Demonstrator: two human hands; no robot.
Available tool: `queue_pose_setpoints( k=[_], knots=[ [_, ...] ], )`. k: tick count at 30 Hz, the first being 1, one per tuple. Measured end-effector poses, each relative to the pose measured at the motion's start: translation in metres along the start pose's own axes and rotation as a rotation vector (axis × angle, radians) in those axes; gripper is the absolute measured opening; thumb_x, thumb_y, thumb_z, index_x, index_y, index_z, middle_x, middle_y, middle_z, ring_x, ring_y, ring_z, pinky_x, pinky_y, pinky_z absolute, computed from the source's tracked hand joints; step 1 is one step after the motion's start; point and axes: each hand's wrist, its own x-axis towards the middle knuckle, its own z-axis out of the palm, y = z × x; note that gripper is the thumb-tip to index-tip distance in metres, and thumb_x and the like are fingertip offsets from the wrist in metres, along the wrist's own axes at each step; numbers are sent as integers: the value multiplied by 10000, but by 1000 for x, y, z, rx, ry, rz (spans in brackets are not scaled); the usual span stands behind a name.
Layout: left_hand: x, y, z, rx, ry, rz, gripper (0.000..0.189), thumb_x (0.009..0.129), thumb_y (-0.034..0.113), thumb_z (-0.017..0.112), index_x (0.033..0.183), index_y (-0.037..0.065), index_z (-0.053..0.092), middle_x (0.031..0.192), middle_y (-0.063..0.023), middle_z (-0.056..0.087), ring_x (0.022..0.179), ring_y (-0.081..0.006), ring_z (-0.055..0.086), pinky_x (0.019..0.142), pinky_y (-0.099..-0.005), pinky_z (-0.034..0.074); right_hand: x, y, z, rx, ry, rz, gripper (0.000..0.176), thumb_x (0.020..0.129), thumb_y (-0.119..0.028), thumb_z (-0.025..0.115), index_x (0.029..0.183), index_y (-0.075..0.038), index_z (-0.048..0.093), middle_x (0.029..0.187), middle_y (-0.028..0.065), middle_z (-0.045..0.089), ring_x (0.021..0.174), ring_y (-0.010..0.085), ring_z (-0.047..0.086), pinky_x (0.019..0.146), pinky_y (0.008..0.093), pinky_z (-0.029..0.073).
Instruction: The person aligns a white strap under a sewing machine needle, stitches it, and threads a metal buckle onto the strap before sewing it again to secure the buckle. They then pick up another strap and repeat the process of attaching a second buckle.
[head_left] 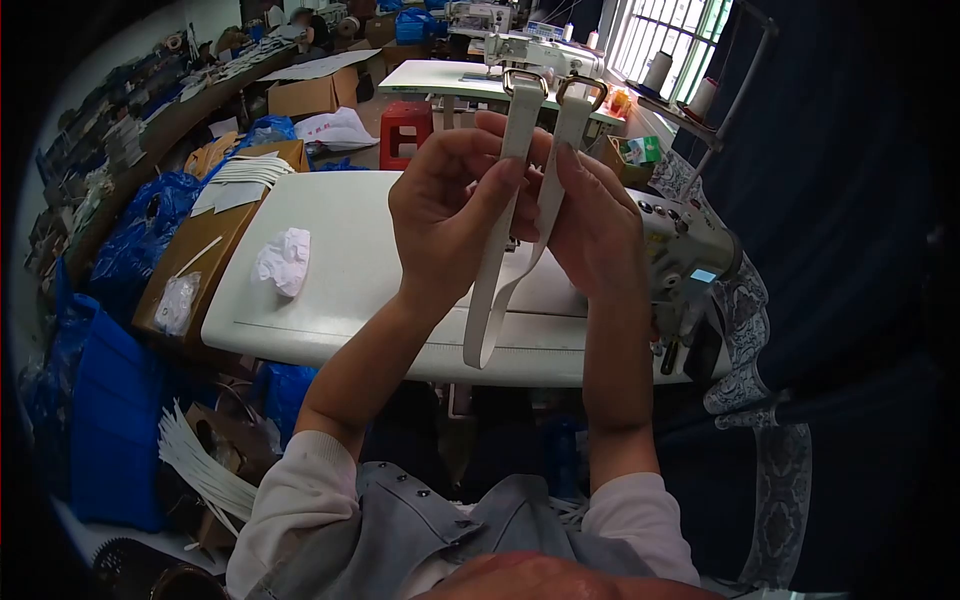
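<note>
A white strap (487, 290) hangs in a loop between my two raised hands, above the white sewing table (370, 240). Each of its upper ends carries a metal ring, one ring (524, 80) at the left and another ring (583, 92) at the right. My left hand (450, 205) is closed on the left end, thumb across the strap just below the ring. Around the right end, my right hand (595, 215) is closed in the same way. The two ends stand side by side, slightly apart. Some fingertips are hidden behind the strap.
Crumpled white paper (283, 262) lies on the table's left part. A sewing machine head (690, 245) stands at the right. Beyond are a red stool (404, 133) and another machine (540, 52). Cardboard with white strips (215, 230) and blue bags are at the left. A person (312, 32) sits far back.
</note>
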Motion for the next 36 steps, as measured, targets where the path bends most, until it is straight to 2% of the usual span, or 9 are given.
queue_pose_setpoints(
  k=[4,6,10,12,25,30,32,33,36],
  knots=[
    [-3,2,1,-15,24,-42,145,892,73,595,997,-12,542,780,-82,648,660,-106,653,534,-209,548,-1,-1,0,9,-76,-9,602,982,-404,356,1317,94,401,1103,138,589,816,108,562,629,247,453],
    [-5,1,0,-21,22,-56,146,892,74,597,996,-13,542,778,-82,648,656,-105,653,531,-207,547,-3,-5,6,3,-13,4,602,983,-404,354,1317,94,399,1219,172,542,856,122,572,653,255,468],
    [-8,1,-2,-36,-8,-60,150,891,78,600,994,-14,541,773,-80,647,652,-104,652,526,-206,543,-6,-6,12,-19,13,5,591,983,-394,356,1312,96,404,1316,201,472,904,137,577,684,268,484],
    [-9,0,-2,-46,-16,-57,151,892,81,600,993,-14,542,773,-80,647,650,-104,652,522,-207,542,-7,-4,10,0,23,-6,578,984,-380,361,1306,96,409,1334,211,452,933,146,577,722,277,490],
    [-17,-3,-1,-38,-2,-100,151,893,65,590,1003,-20,531,774,-89,643,644,-115,653,518,-222,554,-16,2,4,51,15,-1,535,988,-351,358,1286,84,448,1336,215,453,883,136,563,686,260,455],
    [-22,-7,0,-43,-19,-121,150,894,61,586,1004,-21,525,776,-92,642,630,-120,651,501,-222,552,-25,8,1,46,73,36,546,988,-357,333,1286,85,450,1318,212,471,944,151,568,712,270,458],
    [-29,-4,2,-71,0,-210,146,887,41,591,998,-22,519,809,-92,639,684,-129,655,579,-219,546,-30,9,4,63,98,40,522,981,-340,365,1268,84,467,1282,200,502,935,154,576,713,260,463],
    [-36,-6,2,-73,-8,-228,146,887,41,591,998,-22,519,809,-92,639,684,-129,655,579,-219,546,-39,12,5,71,130,42,510,978,-332,381,1260,83,475,1264,194,518,930,156,581,714,256,466],
    [-84,-16,0,8,-158,-306,148,866,-18,598,983,-14,507,951,-81,610,878,-112,604,762,-242,492,-82,34,8,-41,255,90,426,954,-274,474,1200,71,520,1140,145,598,856,147,601,703,222,475]
  ],
)
